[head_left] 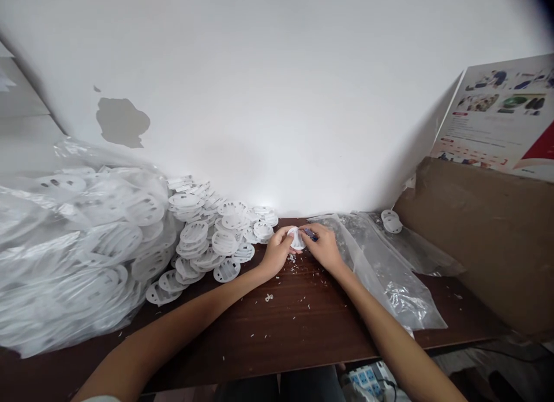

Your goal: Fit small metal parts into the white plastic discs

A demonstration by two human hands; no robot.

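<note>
Near the back of the brown table, my left hand is closed on the edge of a round white plastic disc. My right hand meets the disc's right side, its fingers closed around a small dark blue tool. Most of that tool is hidden by the fingers, so its exact kind does not show. Small white shavings lie scattered on the wood below both hands. A heap of similar slotted white discs spreads to the left of my left hand.
A large clear bag full of discs fills the left side. Flat plastic bags lie on the right, with two discs behind them. A cardboard box stands far right. Below the table edge is a power strip.
</note>
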